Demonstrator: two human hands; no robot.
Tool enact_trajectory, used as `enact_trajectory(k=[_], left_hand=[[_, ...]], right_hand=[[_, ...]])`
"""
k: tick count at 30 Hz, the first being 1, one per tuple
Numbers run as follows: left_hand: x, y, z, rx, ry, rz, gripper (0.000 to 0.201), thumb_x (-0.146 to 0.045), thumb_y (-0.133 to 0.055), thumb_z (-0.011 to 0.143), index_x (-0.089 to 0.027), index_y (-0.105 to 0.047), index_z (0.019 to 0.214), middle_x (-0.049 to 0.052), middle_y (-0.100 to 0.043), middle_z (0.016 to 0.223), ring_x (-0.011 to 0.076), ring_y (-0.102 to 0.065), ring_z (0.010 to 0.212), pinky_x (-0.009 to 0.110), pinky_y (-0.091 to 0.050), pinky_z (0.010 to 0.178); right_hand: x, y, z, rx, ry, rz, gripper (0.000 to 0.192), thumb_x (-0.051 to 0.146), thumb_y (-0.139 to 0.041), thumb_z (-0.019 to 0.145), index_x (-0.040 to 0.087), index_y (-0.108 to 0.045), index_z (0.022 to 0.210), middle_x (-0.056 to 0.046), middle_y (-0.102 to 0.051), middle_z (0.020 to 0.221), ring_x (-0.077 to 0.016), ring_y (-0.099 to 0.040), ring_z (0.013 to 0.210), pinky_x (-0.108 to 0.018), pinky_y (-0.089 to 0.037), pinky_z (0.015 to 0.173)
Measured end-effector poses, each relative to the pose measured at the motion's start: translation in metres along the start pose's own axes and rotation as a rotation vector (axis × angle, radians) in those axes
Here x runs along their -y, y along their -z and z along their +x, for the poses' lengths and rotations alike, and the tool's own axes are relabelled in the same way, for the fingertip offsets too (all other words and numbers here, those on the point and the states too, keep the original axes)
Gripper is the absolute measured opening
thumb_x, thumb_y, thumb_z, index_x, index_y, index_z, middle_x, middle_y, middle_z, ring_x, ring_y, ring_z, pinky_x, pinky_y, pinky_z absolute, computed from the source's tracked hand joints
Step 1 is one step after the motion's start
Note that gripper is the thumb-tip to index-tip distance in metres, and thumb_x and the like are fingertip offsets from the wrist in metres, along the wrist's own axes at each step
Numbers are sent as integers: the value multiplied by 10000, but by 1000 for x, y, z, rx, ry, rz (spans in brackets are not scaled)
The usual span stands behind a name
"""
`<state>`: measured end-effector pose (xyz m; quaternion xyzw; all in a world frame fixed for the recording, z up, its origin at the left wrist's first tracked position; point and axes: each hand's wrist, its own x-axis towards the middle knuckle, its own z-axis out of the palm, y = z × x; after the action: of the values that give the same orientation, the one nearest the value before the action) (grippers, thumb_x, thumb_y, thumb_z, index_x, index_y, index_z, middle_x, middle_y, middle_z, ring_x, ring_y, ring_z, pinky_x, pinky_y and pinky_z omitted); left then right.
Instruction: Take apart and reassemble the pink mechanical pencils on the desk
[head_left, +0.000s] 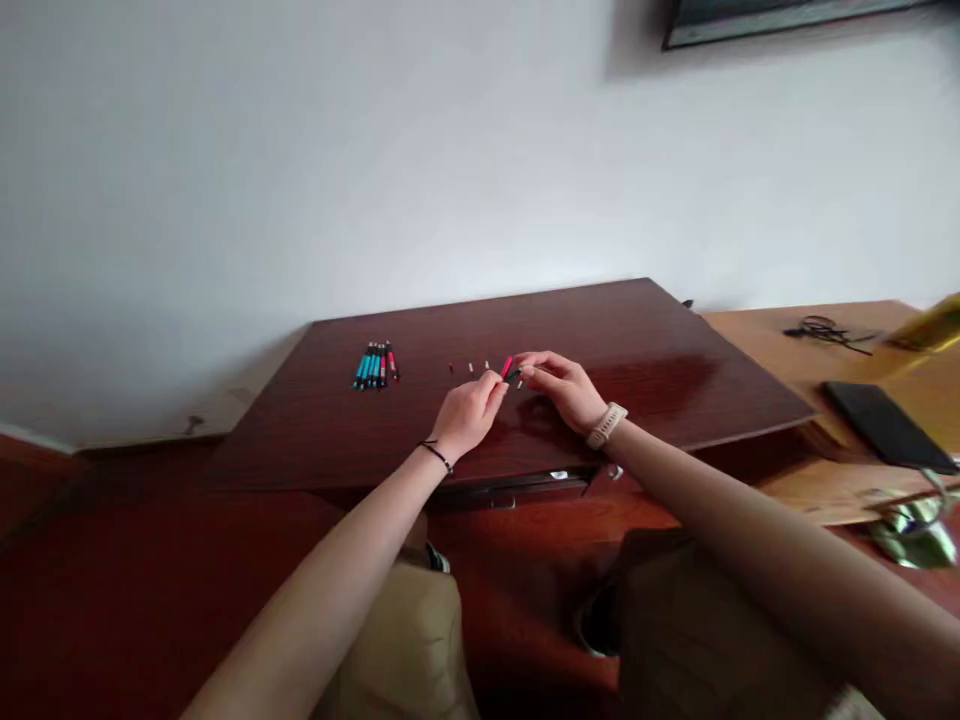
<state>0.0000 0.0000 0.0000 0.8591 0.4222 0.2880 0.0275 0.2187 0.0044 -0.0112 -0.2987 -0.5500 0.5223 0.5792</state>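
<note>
Over the middle of the dark table, my left hand is closed in a pinch on a red pen part. Close beside it, my right hand has its fingertips together on a thin black pen part; whether the two parts are joined I cannot tell. Near the hands lie a small red piece and a few small white pieces in a loose row. Further left, several blue and red pens lie side by side.
The dark brown table stands against a white wall. On a lighter wooden desk at right are a tangled black cable, a flat black object and something yellow. A drawer edge shows under the tabletop.
</note>
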Motion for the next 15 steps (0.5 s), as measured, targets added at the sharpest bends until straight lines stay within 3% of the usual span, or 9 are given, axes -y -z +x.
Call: enact_trajectory(k=[15], left_hand=[[-1,5,1,4,-18,-111,292,-368,-381,1144,-218,-576,987,6,-679,741,162,-626,629,271,-398,657]], right_hand=[[2,0,1,-8,-42,-60,334,515,-859,853,243,-768,1024,-41,-755,1124,-181,-659,941,-325,-546,869]])
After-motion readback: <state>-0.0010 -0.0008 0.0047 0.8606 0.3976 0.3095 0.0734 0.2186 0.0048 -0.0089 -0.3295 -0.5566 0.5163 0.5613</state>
